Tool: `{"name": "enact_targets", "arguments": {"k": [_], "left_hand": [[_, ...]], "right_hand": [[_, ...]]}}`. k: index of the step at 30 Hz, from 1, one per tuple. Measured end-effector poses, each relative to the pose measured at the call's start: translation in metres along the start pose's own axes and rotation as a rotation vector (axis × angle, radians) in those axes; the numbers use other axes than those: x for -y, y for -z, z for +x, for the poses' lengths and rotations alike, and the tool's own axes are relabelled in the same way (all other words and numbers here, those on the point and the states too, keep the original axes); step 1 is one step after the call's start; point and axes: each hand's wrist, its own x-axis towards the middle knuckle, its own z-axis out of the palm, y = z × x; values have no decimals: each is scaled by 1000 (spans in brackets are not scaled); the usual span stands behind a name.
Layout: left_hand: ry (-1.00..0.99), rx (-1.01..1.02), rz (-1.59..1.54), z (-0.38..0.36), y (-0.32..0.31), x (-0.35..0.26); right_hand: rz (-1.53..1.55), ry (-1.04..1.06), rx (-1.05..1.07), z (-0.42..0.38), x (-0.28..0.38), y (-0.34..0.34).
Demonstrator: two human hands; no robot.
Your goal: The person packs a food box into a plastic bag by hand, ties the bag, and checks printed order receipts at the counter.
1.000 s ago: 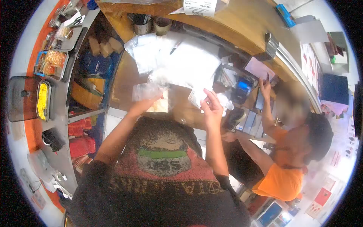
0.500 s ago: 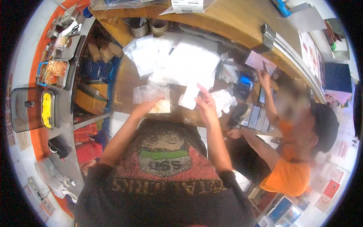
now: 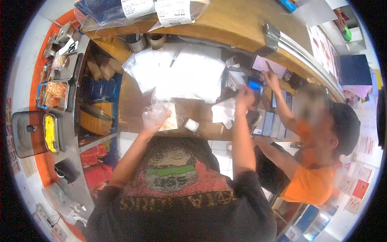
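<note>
My left hand [image 3: 160,117] is closed among crumpled clear plastic, apparently a bag [image 3: 152,108], over a cream-coloured sheet [image 3: 169,117]. Whether the plastic also wraps the fingers is hard to make out. My right hand [image 3: 245,97] is beside a small device with a lit blue screen [image 3: 254,85]; its fingers are blurred. A small white piece [image 3: 191,124] lies on the wooden counter between my hands. Crumpled white plastic or paper [image 3: 223,111] is left of my right forearm.
White sheets [image 3: 189,76] with a pen [image 3: 174,58] cover the counter's back. On the right, a co-worker's hand [image 3: 272,80] touches a pink paper [image 3: 268,65], near several phones [image 3: 267,123]. Bagged goods with receipts [image 3: 173,12] sit on the upper ledge. Food trays [image 3: 56,94] line the left.
My right hand has let go of the white piece and moved right to the blue-screen device. My left hand has closed in the clear plastic, which has bunched up. The view has shifted slightly.
</note>
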Motion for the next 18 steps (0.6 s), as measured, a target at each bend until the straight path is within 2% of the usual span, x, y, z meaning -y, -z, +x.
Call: {"name": "enact_targets", "arguments": {"k": [1, 2, 3, 4, 5, 7, 11, 13, 15, 16, 18], "left_hand": [[4, -3, 0, 3, 5, -6], [4, 55, 150, 7, 13, -13], [3, 114, 300, 9, 17, -16], [9, 117, 300, 10, 14, -12], [8, 129, 338, 11, 7, -5], [10, 143, 376, 10, 5, -1], [-82, 8, 142, 11, 4, 3], [-88, 7, 89, 12, 4, 2], [-106, 63, 410, 13, 4, -1], [-100, 69, 408, 12, 3, 1], [99, 159, 202, 11, 1, 6]], "right_hand": [[-49, 37, 17, 20, -5, -4], [-47, 39, 23, 37, -9, -9], [-140, 117, 168, 52, -12, -14], [-234, 196, 313, 60, -11, -19], [-233, 196, 319, 65, -10, -25], [-728, 302, 526, 75, -4, -32], [-876, 344, 502, 84, -16, -48], [-862, 286, 601, 86, -12, -48], [-882, 259, 542, 88, -24, -57], [-898, 230, 476, 90, -37, -63], [-926, 265, 450, 93, -52, -73]]}}
